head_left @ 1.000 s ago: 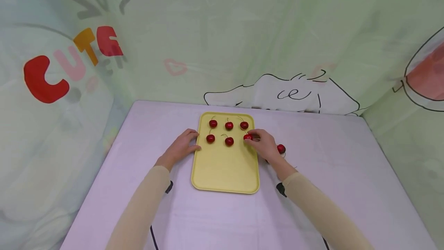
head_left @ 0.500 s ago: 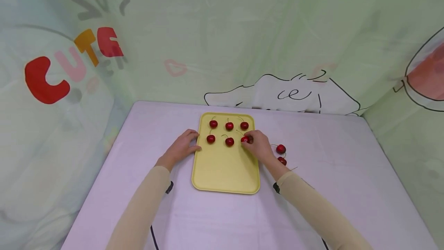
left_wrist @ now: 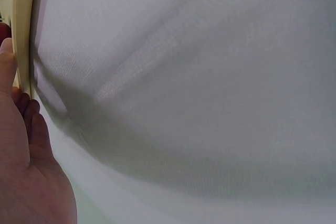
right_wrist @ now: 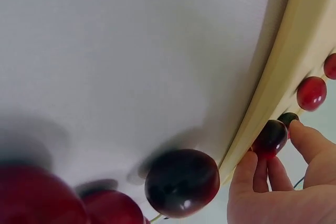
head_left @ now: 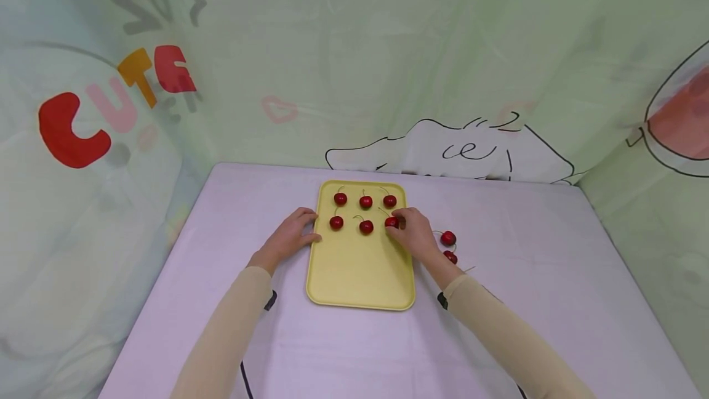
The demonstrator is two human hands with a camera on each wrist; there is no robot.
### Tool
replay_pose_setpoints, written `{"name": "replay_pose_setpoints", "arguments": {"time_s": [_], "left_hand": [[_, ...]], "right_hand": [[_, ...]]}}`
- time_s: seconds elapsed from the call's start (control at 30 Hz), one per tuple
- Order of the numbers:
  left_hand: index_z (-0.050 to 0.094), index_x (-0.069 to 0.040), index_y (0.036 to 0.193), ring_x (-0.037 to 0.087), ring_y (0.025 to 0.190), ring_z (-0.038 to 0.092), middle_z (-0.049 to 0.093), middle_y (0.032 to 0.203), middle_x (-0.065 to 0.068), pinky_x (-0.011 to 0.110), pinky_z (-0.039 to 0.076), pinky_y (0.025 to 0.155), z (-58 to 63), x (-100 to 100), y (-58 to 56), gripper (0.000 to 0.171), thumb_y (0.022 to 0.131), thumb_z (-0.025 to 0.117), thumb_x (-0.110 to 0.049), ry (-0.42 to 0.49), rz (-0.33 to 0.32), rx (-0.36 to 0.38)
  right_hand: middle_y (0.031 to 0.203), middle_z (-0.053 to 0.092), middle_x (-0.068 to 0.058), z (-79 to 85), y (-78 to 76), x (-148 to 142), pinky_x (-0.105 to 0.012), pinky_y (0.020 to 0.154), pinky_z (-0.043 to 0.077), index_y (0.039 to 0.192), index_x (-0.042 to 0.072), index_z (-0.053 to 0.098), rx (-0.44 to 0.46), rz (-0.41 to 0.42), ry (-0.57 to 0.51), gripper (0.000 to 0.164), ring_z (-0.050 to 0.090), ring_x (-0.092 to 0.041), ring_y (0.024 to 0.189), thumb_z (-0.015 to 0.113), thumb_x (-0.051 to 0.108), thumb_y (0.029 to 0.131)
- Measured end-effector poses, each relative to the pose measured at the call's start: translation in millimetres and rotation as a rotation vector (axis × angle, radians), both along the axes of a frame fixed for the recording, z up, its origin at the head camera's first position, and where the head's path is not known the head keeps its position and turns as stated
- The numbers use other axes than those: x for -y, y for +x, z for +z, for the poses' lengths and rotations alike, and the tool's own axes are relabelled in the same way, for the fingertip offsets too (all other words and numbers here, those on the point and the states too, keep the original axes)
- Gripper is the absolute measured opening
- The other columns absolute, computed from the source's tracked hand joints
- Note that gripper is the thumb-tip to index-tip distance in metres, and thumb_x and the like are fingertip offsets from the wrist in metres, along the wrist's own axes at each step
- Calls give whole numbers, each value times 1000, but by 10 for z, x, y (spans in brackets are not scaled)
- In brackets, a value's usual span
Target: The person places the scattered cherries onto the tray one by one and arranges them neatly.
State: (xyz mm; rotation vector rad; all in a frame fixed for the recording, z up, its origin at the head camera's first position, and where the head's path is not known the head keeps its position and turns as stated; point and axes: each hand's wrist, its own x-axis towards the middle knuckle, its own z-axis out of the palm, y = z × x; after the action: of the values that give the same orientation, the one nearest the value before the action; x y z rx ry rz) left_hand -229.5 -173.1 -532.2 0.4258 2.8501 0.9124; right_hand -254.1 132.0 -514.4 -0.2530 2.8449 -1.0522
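A yellow tray (head_left: pixel 360 276) lies on the table, bearing two rows of red stemmed cherries. My right hand (head_left: pixel 414 233) reaches over the tray's right rim and pinches the right-hand cherry (head_left: pixel 391 222) of the second row between thumb and fingers. That same dark cherry (right_wrist: pixel 271 137) shows between the fingertips in the right wrist view. At the tray's left edge, my left hand (head_left: pixel 288 236) rests with thumb and fingertips on the rim (left_wrist: pixel 23 30). Beside that row's held cherry are a middle cherry (head_left: pixel 366 226) and a left cherry (head_left: pixel 336 223).
Right of the tray, loose cherries lie on the pale cloth, including one cherry (head_left: pixel 448 238) and another (head_left: pixel 450 257) partly behind my right wrist. A printed curtain (head_left: pixel 360 79) stands behind the table. Dark cables hang beneath both forearms.
My right hand has shifted slightly left and down with the cherry, its stem now pointing up-left. It barely moves over the last half second. My left hand and the tray stay put.
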Motion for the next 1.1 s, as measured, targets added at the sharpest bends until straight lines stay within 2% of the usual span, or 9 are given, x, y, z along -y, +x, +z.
{"name": "replay_pose_setpoints", "arguments": {"time_s": [0.17,0.4,0.6,0.77,0.87,1.1], "left_hand": [[54,2,135,25,129,46,49,136,10,37,36,114,-1,-3,6,57,90,72,-27,7,-3,-2],[54,1,135,25,129,46,49,136,10,37,36,114,-21,-7,5,57,90,72,-28,3,2,-3],[53,1,136,25,130,45,48,137,10,37,35,114,-20,3,-3,58,90,71,-30,-15,-4,6],[52,0,138,24,131,44,47,139,9,36,34,115,-21,20,-23,60,91,70,-32,-19,0,31],[52,0,138,24,131,44,47,139,9,36,34,115,-42,33,-34,60,91,70,-32,-20,-5,23],[52,0,137,25,131,44,47,138,9,37,34,115,-63,35,-33,59,90,71,-32,-5,-11,9]], "right_hand": [[121,58,-20,58,41,-57,-43,96,51,125,-4,60,17,-20,-24,43,56,-32,107,72,18,89],[130,54,-19,116,147,-271,-43,102,48,132,-2,55,25,-59,-124,45,54,-33,119,68,17,92],[138,52,-16,103,219,-639,-44,104,46,139,4,51,-16,-97,-161,54,51,-33,126,67,30,94],[143,49,-14,71,281,-941,-44,102,46,144,10,47,2,-157,-160,68,48,-33,130,63,51,92],[143,49,-15,43,308,-1081,-46,101,46,145,11,46,26,-186,-158,73,47,-35,131,61,57,90],[140,50,-21,-14,343,-1290,-49,104,45,145,5,44,55,-196,-136,65,48,-39,128,61,43,95]]}}
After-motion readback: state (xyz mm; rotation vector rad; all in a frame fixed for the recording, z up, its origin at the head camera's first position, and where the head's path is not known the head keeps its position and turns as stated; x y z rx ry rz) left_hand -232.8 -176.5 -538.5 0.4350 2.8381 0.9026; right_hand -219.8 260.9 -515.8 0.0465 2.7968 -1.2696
